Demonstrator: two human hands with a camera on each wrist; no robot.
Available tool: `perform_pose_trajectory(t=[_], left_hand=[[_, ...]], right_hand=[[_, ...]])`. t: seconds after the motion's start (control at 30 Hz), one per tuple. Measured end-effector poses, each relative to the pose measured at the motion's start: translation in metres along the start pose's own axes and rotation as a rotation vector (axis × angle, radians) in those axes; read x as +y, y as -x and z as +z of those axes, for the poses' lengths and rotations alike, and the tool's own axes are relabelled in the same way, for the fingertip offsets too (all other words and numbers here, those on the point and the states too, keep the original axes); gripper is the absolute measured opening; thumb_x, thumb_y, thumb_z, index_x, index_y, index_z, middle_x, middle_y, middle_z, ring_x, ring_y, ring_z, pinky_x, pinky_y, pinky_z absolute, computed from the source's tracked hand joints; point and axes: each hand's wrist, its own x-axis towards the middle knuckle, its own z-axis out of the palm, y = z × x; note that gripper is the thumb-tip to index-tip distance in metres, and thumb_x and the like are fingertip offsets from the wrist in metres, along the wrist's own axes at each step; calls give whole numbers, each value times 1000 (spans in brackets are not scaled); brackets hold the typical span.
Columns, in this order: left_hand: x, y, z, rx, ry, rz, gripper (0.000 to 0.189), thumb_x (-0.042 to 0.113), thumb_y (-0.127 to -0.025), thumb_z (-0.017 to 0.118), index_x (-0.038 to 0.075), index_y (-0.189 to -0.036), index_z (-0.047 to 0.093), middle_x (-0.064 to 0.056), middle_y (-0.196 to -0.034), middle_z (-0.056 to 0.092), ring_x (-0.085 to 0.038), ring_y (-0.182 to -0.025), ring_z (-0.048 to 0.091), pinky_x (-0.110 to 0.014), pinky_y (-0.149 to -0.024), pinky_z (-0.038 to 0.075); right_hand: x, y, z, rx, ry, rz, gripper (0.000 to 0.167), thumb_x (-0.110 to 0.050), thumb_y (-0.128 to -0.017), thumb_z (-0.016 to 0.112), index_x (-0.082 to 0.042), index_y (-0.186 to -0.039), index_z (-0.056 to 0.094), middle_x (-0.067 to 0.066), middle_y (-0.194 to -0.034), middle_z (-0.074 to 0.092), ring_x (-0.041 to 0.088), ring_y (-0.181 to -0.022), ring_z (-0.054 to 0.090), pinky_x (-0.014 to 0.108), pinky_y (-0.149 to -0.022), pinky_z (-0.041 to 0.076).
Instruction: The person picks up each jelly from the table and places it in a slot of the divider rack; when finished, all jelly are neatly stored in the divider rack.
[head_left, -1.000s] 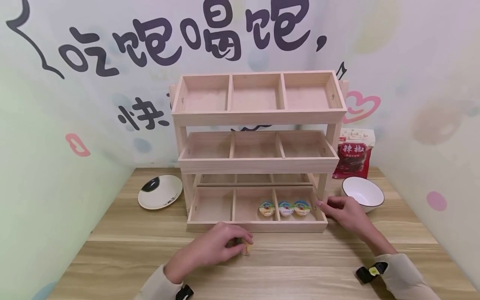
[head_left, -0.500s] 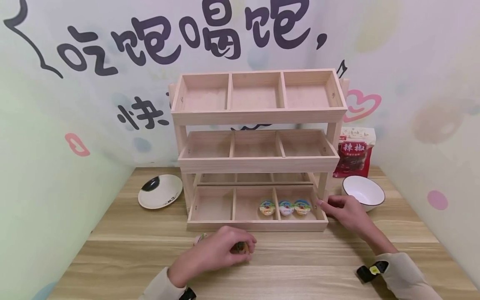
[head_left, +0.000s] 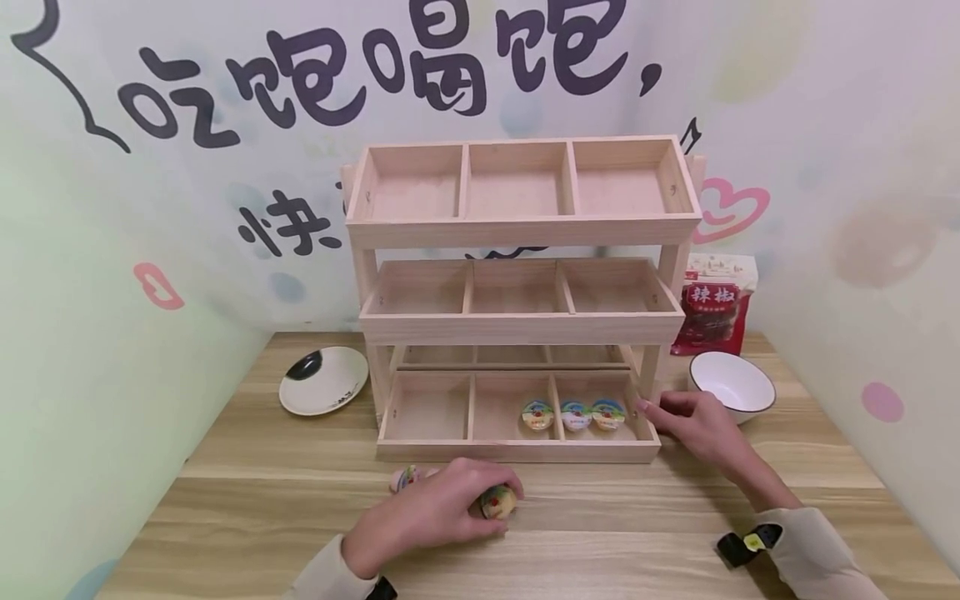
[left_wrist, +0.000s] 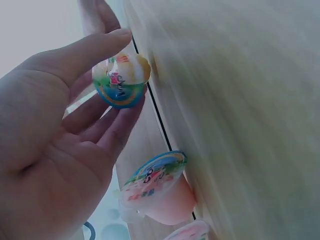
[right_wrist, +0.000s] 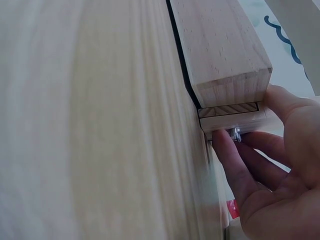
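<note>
My left hand (head_left: 442, 504) holds a yellow jelly cup (head_left: 498, 502) just above the table, in front of the three-tier wooden rack (head_left: 525, 233). In the left wrist view, thumb and fingertips pinch that cup at its edges, its printed lid facing the camera. Behind the hand, a pink jelly cup (left_wrist: 157, 192) rests tipped on the table, with part of another pink cup (left_wrist: 192, 231) below it. My right hand (head_left: 701, 429) grips the right end of the rack's bottom tray (head_left: 517, 452). One jelly cup (head_left: 537, 415) sits in the tray's middle compartment, and two jelly cups (head_left: 607, 414) sit in its right one.
A white plate (head_left: 337, 383) with a black patch lies left of the rack. To the right stand a white bowl (head_left: 731, 382) and a red-and-white bag (head_left: 712, 312) of dried chillies. A lettered wall (head_left: 300, 167) closes off the back of the table.
My left hand has shifted slightly right and turned the yellow jelly cup so its lid shows. A pink cup has come into view behind the hand. My right hand keeps its grip.
</note>
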Motion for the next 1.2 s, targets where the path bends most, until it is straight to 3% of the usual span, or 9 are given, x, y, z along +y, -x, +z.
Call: perform_pose_trajectory(t=[0.17, 0.43, 0.7, 0.9, 1.07, 1.2], left_hand=[[2, 1, 0, 4, 7, -60, 33, 23, -96, 84, 19, -126, 70, 10, -123, 69, 2, -110, 62, -14, -94, 54], [4, 1, 1, 6, -33, -52, 38, 23, -100, 78, 18, -137, 72, 1, -143, 67, -9, -130, 64, -25, -107, 56], [7, -2, 0, 11, -41, -138, 46, 30, -98, 80, 20, -142, 69, 8, -136, 69, -3, -122, 64, -24, -100, 57], [6, -5, -9, 85, -38, -52, 41, 25, -97, 80, 12, -136, 72, 1, -134, 72, -14, -126, 66, -32, -110, 56], [2, -14, -20, 177, -43, -23, 39, 21, -95, 82, 12, -133, 74, 0, -130, 71, -13, -118, 68, -31, -104, 59], [1, -23, -27, 210, -39, -32, 41, 19, -95, 83, 8, -134, 73, -3, -129, 73, -15, -114, 70, -30, -98, 61]], right_hand=[[0, 0, 0, -7, -7, 5, 58, -56, -103, 69, -7, -134, 76, 15, -124, 79, 24, -99, 62, 26, -73, 49], [2, 1, 0, -10, -12, 24, 59, -57, -103, 69, -7, -134, 76, 16, -125, 79, 25, -100, 62, 26, -73, 50], [2, 0, 1, -5, -12, 18, 60, -57, -103, 69, -7, -135, 76, 15, -125, 79, 25, -102, 63, 27, -76, 51], [0, -2, 1, 1, -8, 19, 60, -57, -103, 69, -8, -136, 76, 15, -125, 79, 25, -101, 62, 27, -75, 50], [1, -2, 1, 8, -19, 23, 58, -57, -102, 70, -9, -134, 77, 13, -123, 80, 25, -100, 61, 27, -74, 49], [3, 0, 1, 8, -24, 24, 58, -58, -102, 70, -9, -133, 77, 12, -122, 80, 25, -100, 61, 26, -75, 50]])
